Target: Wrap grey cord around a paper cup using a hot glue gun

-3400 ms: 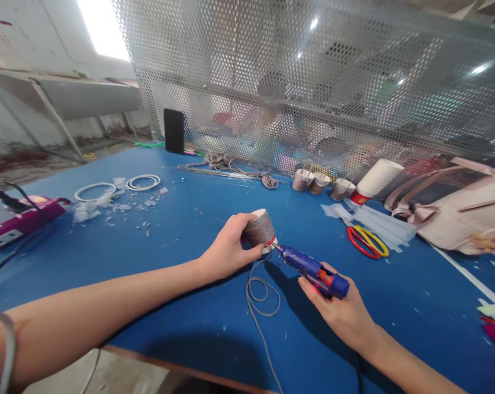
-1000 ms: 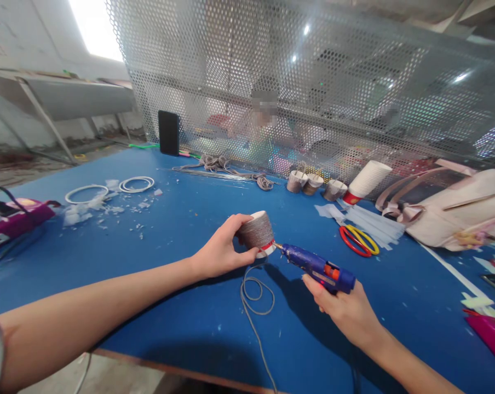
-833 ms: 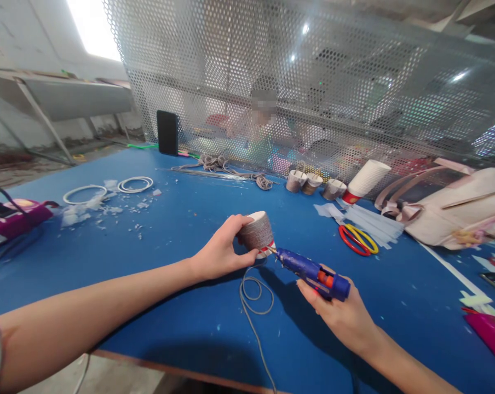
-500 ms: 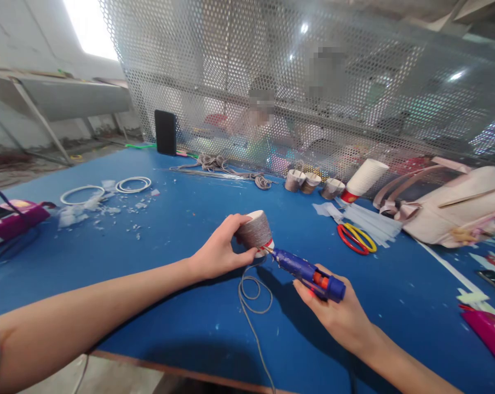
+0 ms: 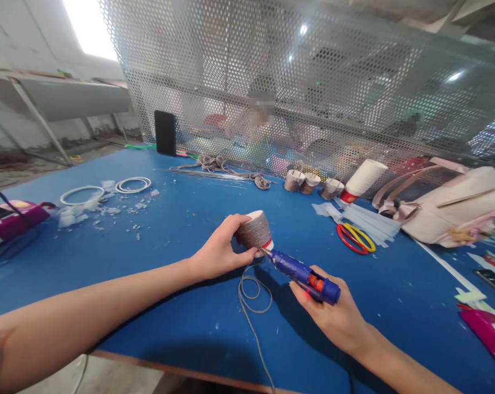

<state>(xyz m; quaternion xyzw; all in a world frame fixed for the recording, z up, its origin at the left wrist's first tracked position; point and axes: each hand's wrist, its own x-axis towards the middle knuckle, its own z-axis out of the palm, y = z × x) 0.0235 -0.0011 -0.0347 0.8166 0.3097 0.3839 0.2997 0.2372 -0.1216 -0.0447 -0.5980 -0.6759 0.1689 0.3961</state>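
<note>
My left hand (image 5: 220,249) grips a paper cup (image 5: 254,230) lying tilted just above the table, its side wound with grey cord and a red and white band bare near one end. In my right hand (image 5: 340,312) is a blue hot glue gun (image 5: 299,271), fingers wrapped round its handle. The gun's nozzle meets the cup at the edge of the wound cord, close to my left thumb. From the cup a loose grey cord (image 5: 255,312) loops on the table and runs off the front edge.
On the blue table (image 5: 182,323) lie scissors (image 5: 354,238), clear glue sticks (image 5: 373,221), white rings (image 5: 133,185) and plastic scraps. Cord-wrapped cups (image 5: 294,180), a stack of paper cups (image 5: 364,178) and a pale bag (image 5: 456,205) stand before a perforated metal screen (image 5: 231,65). A phone (image 5: 165,133) leans there.
The glue gun and my right hand have shifted slightly left, the nozzle moving a little along the cup's edge. My left hand and the cup stay put.
</note>
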